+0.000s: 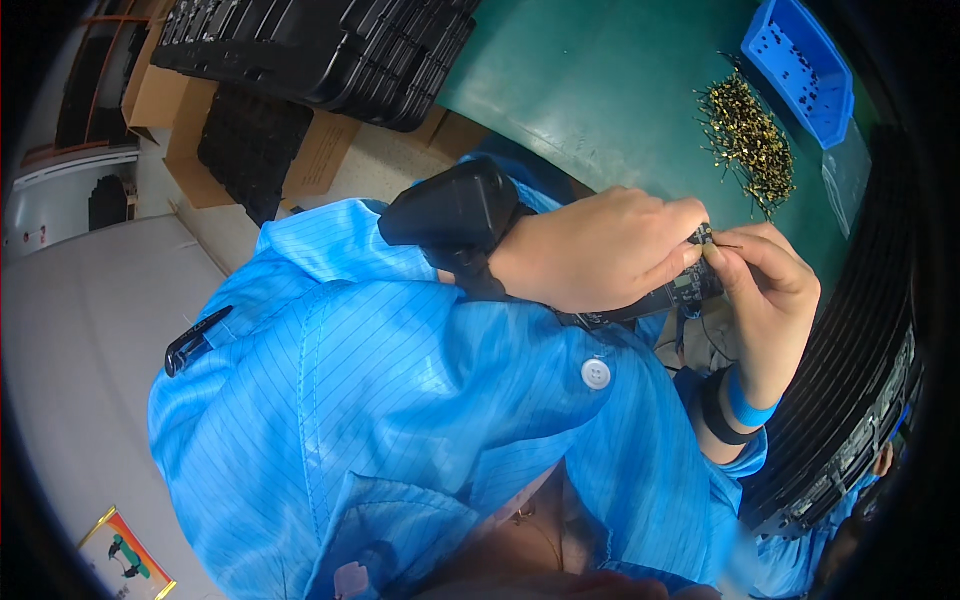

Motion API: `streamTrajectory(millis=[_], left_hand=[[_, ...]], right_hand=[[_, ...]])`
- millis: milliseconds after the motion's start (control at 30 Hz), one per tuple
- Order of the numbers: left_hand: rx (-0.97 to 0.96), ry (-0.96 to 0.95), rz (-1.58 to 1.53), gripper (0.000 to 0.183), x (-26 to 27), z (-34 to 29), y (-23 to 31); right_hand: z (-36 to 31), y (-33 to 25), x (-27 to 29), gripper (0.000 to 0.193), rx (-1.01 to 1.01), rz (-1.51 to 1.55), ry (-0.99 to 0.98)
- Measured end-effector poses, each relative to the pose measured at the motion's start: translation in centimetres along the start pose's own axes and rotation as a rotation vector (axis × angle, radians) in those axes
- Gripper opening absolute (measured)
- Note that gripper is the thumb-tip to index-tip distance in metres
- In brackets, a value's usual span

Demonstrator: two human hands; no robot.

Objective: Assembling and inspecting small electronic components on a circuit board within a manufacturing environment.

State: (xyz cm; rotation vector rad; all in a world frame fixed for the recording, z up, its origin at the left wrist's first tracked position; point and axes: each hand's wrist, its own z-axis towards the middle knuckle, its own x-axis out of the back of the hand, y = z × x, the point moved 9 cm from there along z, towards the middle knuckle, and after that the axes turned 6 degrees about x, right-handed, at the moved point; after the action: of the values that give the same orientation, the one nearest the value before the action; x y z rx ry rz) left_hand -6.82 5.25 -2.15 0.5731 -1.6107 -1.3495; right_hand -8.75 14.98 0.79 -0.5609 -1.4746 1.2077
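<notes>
One blue bin (832, 128) holds black bits (804, 98), beyond the right hand (778, 275).

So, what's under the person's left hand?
Part of a dark circuit board shows below the left hand. The hand covers the rest, so the board's full shape can't be seen.

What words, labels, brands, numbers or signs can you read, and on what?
None that I can quote.
Cardboard box: faint printed marks, too blurred to read.
Dark circuit board: any markings too small to read.
Colourful sheet, lower left: a picture shows, no readable words.
</notes>
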Motion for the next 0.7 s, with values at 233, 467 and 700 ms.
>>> streamTrajectory(millis=[233,467,700], left_hand=[[0.035,-0.005,-0.020,0.015,0.0,0.2,-0.3],[0.061,0.002,0.022,0.015,0.1,0.5,-0.7],[0.077,0.000,0.019,0.015,0.2,0.8,-1.2]], right_hand=[[0.3,-0.1,0.0,0.009,0.035,-0.010,0.004],[0.5,0.3,0.0,0.010,0.022,0.021,0.014],[0.8,0.6,0.0,0.010,0.016,0.019,0.017]])
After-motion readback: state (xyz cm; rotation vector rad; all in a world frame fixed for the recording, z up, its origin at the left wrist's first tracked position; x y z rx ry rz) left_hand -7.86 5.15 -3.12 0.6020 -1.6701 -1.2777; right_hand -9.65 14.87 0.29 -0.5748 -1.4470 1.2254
